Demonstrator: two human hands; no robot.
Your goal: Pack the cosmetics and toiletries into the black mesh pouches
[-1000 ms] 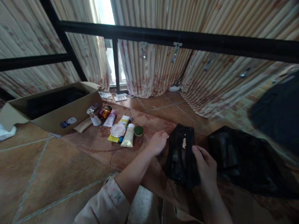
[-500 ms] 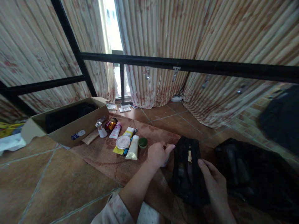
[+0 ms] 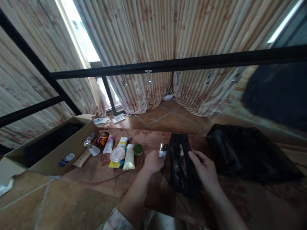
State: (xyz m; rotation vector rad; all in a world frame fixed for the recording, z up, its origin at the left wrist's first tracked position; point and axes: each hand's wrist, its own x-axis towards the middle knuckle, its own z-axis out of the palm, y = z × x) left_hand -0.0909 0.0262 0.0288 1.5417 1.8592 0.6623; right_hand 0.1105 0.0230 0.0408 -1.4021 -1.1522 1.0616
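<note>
My left hand (image 3: 153, 161) is closed around the lower part of a small bottle with a shiny silver cap (image 3: 163, 149), just left of a black pouch. The fingertips are partly hidden. The black zip pouch (image 3: 176, 172) lies with its zipper side up, its top partly open, and something pale shows in the gap. My right hand (image 3: 203, 167) grips the pouch's right edge, thumb on top. Left of my left hand are a green-lidded jar (image 3: 138, 149), a cream-gold tube (image 3: 129, 157), a round clear-lidded container (image 3: 117, 154) and a yellow-and-white packet (image 3: 123, 142).
A pink-and-white tube (image 3: 109, 143), a red-gold jar (image 3: 102, 139), a white pump bottle (image 3: 92, 148) and a tan tube (image 3: 82, 158) lie beside an open cardboard box (image 3: 68, 156). A large black bag (image 3: 249, 153) is at right. A black rail (image 3: 163, 65) crosses before the curtains.
The view has swung to the right. The silver-capped bottle now shows at my left hand, where only a pale bit showed before. My right hand stays on the pouch.
</note>
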